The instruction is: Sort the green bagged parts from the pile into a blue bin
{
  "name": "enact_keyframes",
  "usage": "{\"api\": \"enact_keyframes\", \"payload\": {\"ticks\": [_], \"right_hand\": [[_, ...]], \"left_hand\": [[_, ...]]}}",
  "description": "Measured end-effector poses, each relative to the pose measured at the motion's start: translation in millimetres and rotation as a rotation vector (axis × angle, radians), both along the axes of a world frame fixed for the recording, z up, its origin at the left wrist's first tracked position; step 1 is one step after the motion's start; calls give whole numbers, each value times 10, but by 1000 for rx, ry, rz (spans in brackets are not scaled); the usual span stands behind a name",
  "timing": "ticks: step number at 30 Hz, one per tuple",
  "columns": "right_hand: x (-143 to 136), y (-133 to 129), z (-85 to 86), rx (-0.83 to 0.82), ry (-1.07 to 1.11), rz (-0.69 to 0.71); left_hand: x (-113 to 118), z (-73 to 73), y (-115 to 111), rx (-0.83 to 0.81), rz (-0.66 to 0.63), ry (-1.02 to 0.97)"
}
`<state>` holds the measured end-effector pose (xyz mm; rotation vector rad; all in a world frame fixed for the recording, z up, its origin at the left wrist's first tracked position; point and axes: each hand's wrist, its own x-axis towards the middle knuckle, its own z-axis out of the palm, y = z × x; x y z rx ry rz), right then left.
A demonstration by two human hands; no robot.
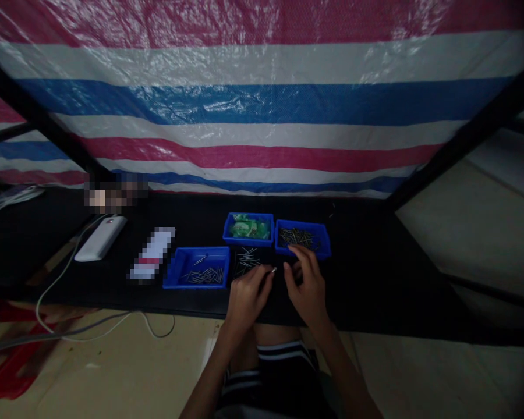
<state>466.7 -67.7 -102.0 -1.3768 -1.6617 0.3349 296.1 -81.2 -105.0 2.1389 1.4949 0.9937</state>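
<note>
My left hand [248, 292] is closed in a pinch over the near part of the black table. A small shiny metal piece [274, 270] sticks out from its fingertips; its exact kind is too small to make out. Just to the right, my right hand [309, 286] has its thumb and fingers apart, with nothing visible between them. Its fingertips are at the near edge of a blue bin [327, 250] of brownish, nail-like metal pieces [297, 237]. Loose silvery pins [247, 260] lie on the table beyond my left hand.
Left of my hands stands a blue bin [170, 280] with silvery pins [207, 275]. Behind is another blue bin [248, 241] holding green plastic packets [248, 227]. Further left lie a blurred-out phone-like object [152, 253] and a white power bank [101, 238] with a cable. Striped sheeting [262, 105] hangs behind.
</note>
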Motion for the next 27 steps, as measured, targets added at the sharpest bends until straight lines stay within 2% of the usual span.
{"api": "enact_keyframes", "payload": {"ticks": [5, 14, 22, 27], "right_hand": [[-63, 41, -83, -58, -215, 46], [-34, 47, -112, 10, -213, 63], [-18, -73, -13, 25, -4, 86], [-98, -166, 22, -107, 283, 267]], "left_hand": [[-26, -8, -5, -51, 21, -52], [-38, -22, 17, -86, 13, -97], [-45, -15, 8, -48, 0, -160], [-66, -34, 0, -40, -50, -144]]}}
